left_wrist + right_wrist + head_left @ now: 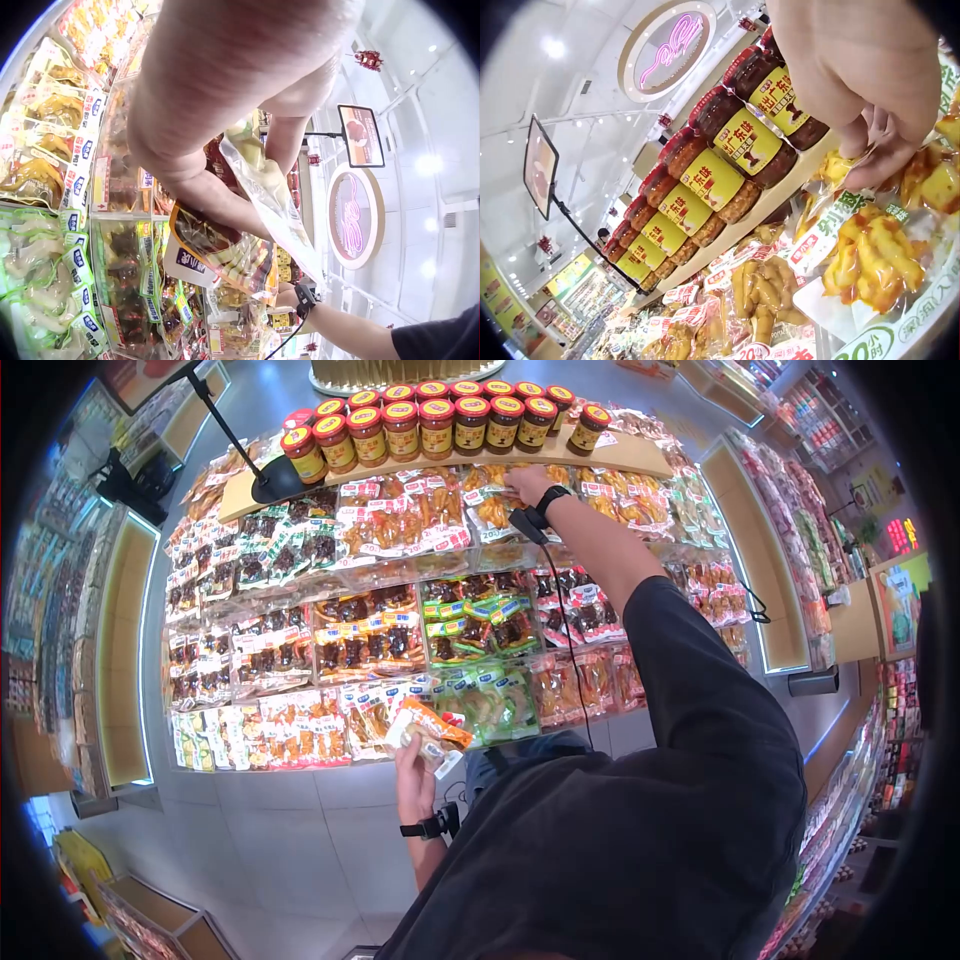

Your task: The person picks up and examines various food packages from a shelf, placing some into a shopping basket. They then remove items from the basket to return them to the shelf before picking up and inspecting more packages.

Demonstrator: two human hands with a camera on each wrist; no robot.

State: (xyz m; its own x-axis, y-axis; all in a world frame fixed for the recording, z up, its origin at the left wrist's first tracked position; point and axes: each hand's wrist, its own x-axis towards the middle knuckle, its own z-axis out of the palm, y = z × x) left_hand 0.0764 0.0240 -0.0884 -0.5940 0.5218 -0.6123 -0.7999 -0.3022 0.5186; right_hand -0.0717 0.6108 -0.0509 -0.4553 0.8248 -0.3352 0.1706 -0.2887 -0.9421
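Two food packets [428,738] — one orange and white, the other clear with pale contents — are gripped in the left hand [412,778], just below the center of the head view. In the left wrist view we see its fingers and thumb clamped on both, with the orange-edged packet tilted beneath the clear one. At the upper center of the head view, the right hand [525,484] reaches into the top tier of a display rack [340,568]. Its thumb and fingertips pinch the plastic of a clear packet [837,169] of yellow food, at the right of the right wrist view.

Behind that hand, we count on red-lidded jars [436,430] with yellow labels, lined up on a pale board [638,456] across the top of the head view; a black stand [277,482] rests at the board's left. Green-edged packets [488,705] lie just right of the left hand's load, on the lowest tier. A black band circles each wrist, and a dark cable [567,628] runs down from the right one — while a round sign [355,217] with pink lettering hangs at the right of the left wrist view.
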